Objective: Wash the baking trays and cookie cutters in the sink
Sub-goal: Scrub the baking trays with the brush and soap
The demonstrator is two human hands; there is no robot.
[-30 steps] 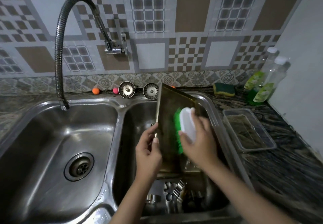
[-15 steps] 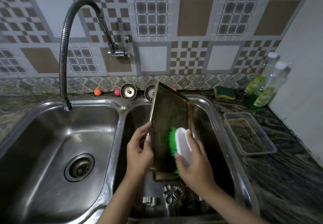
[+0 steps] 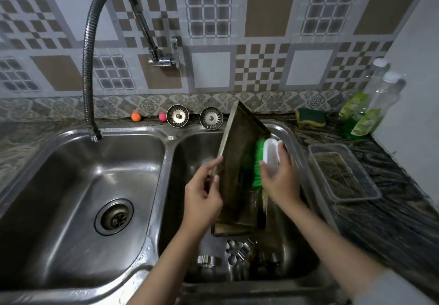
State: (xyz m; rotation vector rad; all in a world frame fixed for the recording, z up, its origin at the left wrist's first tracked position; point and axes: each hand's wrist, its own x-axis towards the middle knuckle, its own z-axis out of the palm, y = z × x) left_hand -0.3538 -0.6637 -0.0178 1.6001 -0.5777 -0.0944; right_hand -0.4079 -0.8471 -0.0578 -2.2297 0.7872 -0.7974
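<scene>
A dark, greasy baking tray (image 3: pixel 237 162) stands tilted on its lower edge in the right basin of the double sink (image 3: pixel 166 143). My left hand (image 3: pixel 202 197) grips the tray's left rim. My right hand (image 3: pixel 280 174) holds a scrub brush (image 3: pixel 263 159) with a white back and green bristles, pressed against the tray's upper right face. Another tray (image 3: pixel 228 231) lies flat under the tilted one. Several metal cookie cutters (image 3: pixel 235 252) lie on the basin floor in front, partly hidden by my arms.
The hose tap (image 3: pixel 90 67) hangs over the left basin with its drain (image 3: pixel 114 216). Two strainer plugs (image 3: pixel 177 115) lean behind the sink. On the right counter are a clear plastic container (image 3: pixel 342 171), a sponge (image 3: pixel 310 117) and two soap bottles (image 3: pixel 365 112).
The brush moved down the tray's face and has now come back up to its upper right part. My left hand keeps its grip on the left rim.
</scene>
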